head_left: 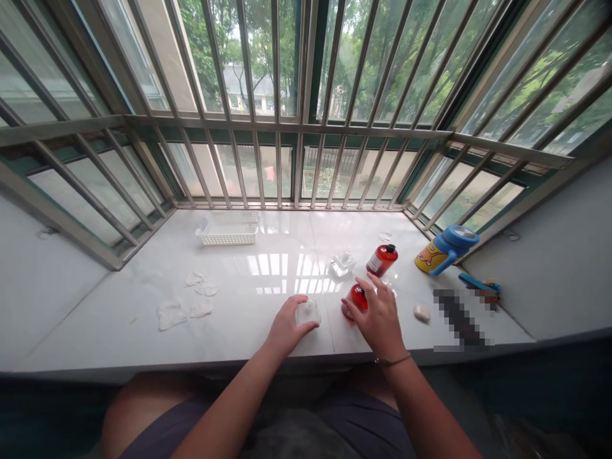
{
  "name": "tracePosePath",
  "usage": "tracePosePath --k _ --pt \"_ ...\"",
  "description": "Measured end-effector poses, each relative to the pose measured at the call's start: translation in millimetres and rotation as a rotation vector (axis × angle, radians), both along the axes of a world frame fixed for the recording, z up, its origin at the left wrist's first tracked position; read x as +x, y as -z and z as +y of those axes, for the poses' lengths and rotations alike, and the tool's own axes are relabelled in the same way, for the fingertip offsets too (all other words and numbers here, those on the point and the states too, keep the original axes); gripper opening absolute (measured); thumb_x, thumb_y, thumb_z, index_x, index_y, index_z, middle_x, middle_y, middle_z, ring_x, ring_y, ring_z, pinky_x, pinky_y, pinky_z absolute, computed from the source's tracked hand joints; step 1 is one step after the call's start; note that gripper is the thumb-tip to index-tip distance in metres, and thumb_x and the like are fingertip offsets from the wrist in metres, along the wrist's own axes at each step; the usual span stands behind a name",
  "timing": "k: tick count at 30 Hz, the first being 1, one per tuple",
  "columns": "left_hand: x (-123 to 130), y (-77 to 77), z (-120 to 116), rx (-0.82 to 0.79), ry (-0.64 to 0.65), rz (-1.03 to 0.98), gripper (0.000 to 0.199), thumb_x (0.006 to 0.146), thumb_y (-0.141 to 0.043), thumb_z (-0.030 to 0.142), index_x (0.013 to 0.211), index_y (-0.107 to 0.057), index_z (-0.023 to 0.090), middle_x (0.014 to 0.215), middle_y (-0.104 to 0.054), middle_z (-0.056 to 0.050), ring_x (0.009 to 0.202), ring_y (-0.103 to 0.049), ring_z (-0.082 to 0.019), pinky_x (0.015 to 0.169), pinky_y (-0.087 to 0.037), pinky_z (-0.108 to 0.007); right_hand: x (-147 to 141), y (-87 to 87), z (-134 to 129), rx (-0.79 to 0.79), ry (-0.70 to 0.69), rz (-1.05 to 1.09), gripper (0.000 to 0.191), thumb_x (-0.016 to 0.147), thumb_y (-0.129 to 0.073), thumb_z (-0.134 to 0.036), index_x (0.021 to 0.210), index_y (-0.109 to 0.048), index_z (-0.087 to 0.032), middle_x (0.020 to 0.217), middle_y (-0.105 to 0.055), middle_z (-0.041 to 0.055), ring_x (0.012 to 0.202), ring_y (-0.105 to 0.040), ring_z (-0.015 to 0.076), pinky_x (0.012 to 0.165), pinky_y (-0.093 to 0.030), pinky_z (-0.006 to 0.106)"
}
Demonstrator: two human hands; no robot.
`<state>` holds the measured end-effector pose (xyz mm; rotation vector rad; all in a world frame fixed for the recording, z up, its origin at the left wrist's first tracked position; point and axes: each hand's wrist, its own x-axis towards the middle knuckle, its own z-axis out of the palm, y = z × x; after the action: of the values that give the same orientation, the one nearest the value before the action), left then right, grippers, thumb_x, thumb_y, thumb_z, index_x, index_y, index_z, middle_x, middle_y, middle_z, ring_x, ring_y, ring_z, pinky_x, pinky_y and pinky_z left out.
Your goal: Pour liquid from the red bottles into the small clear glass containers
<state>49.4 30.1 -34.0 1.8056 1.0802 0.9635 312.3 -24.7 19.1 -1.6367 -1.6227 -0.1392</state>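
On the white sill, my left hand (pixel 287 325) curves its thumb and fingers around a small clear square container (pixel 307 312). To its right, the fingers of my right hand (pixel 378 312) are around a red bottle (pixel 357 297), partly hiding it. Just beyond that stands a second red bottle (pixel 381 261) with a black cap and a pale label. A clear faceted glass piece (pixel 343 262) sits to the left of the second bottle; its exact kind is hard to make out.
A white perforated basket (pixel 228 231) lies at the back left. Crumpled white tissues (pixel 173 313) are spread at the left. On the right are a blue and yellow insulated cup (pixel 444 250), a small beige object (pixel 421 312) and a blurred dark item (pixel 459 317). Metal window bars (pixel 296 132) enclose the sill.
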Motion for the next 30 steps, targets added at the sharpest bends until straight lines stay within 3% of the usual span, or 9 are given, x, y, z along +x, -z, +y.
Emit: tracePosePath --k 4,10,14,17,19,20,24,30 --pt "29 2.0 15 0.041 0.026 -0.018 0.053 0.081 -0.092 0.031 0.126 -0.065 0.027 0.141 -0.067 -0.008 0.136 -0.063 -0.031 0.121 -0.047 -0.052 22 14.3 21 -0.099 -0.026 0.009 0.039 0.1 -0.064 -0.045 0.134 -0.061 -0.026 0.137 -0.063 0.0147 0.128 -0.059 0.037 0.111 -0.049 0.058" --pt "81 2.7 26 0.021 0.128 -0.004 0.055 0.082 -0.091 0.033 0.13 -0.064 0.027 0.146 -0.065 -0.01 0.14 -0.061 -0.033 0.123 -0.046 -0.055 53 30.3 32 -0.064 0.193 -0.011 0.035 0.098 -0.058 -0.046 0.126 -0.057 -0.024 0.131 -0.063 0.0161 0.124 -0.057 0.0359 0.107 -0.046 0.053" --pt "98 3.0 32 -0.012 0.212 -0.015 0.078 0.078 -0.095 0.046 0.142 -0.058 0.025 0.164 -0.051 -0.016 0.154 -0.047 -0.039 0.13 -0.037 -0.059 80 32.9 48 -0.064 0.319 -0.003 0.035 0.096 -0.058 -0.045 0.123 -0.056 -0.023 0.129 -0.061 0.018 0.124 -0.054 0.0366 0.106 -0.044 0.052" --pt "98 1.1 43 -0.014 0.165 -0.069 0.061 0.1 -0.069 0.057 0.148 -0.052 0.024 0.166 -0.048 -0.017 0.157 -0.044 -0.036 0.13 -0.036 -0.059 101 34.0 66 -0.067 0.41 0.017 0.034 0.092 -0.059 -0.044 0.12 -0.055 -0.023 0.126 -0.06 0.018 0.124 -0.052 0.0372 0.105 -0.042 0.052" --pt "96 -1.3 54 -0.022 0.065 -0.073 0.046 0.112 -0.047 0.05 0.149 -0.051 0.024 0.164 -0.051 -0.016 0.156 -0.046 -0.032 0.129 -0.037 -0.057 115 34.6 79 -0.071 0.46 0.034 0.034 0.09 -0.06 -0.042 0.118 -0.055 -0.023 0.123 -0.059 0.0171 0.122 -0.052 0.0367 0.104 -0.041 0.051" --pt "96 -2.6 61 -0.026 0.022 -0.06 0.044 0.113 -0.045 0.047 0.149 -0.05 0.024 0.162 -0.053 -0.016 0.156 -0.046 -0.031 0.129 -0.038 -0.056 121 34.9 86 -0.073 0.48 0.043 0.035 0.089 -0.06 -0.042 0.118 -0.055 -0.023 0.123 -0.059 0.0166 0.12 -0.052 0.0363 0.104 -0.041 0.051" --pt "107 -5.9 93 -0.004 0.006 0.009 0.053 0.101 -0.067 0.041 0.148 -0.051 0.023 0.161 -0.053 -0.016 0.154 -0.047 -0.034 0.13 -0.036 -0.056 140 36.6 108 -0.077 0.53 0.065 0.036 0.086 -0.061 -0.04 0.118 -0.055 -0.023 0.121 -0.057 0.0151 0.116 -0.051 0.0346 0.104 -0.039 0.05" --pt "157 -2.1 136 0.021 0.087 0.105 0.084 0.079 -0.091 0.04 0.15 -0.051 0.018 0.162 -0.05 -0.022 0.155 -0.044 -0.042 0.129 -0.035 -0.058 159 37.5 130 -0.086 0.524 0.066 0.038 0.082 -0.064 -0.04 0.115 -0.057 -0.023 0.118 -0.057 0.0131 0.109 -0.052 0.032 0.101 -0.041 0.046"
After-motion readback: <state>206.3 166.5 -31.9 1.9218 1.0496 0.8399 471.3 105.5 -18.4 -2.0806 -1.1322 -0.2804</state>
